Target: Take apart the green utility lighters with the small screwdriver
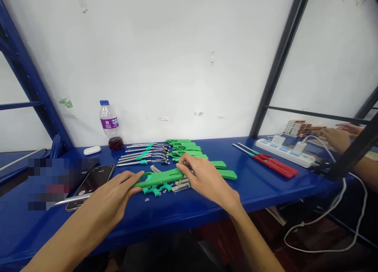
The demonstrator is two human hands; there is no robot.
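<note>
A green long-necked lighter lies level between my two hands, just above the table. My left hand is closed around its trigger end, and a thin metal tube sticks out to the left behind that hand. With thumb and fingers pinched, my right hand grips the lighter's other end. Teal triggers and clear fuel tanks lie just below and behind it. Beyond are metal lighter tubes with wires, beside several green handle shells.
At left are a phone, a white case and a bottle of dark drink. Red lighters and a power strip with cables lie at right. Past the rack post, another person's hands appear near stacked pieces.
</note>
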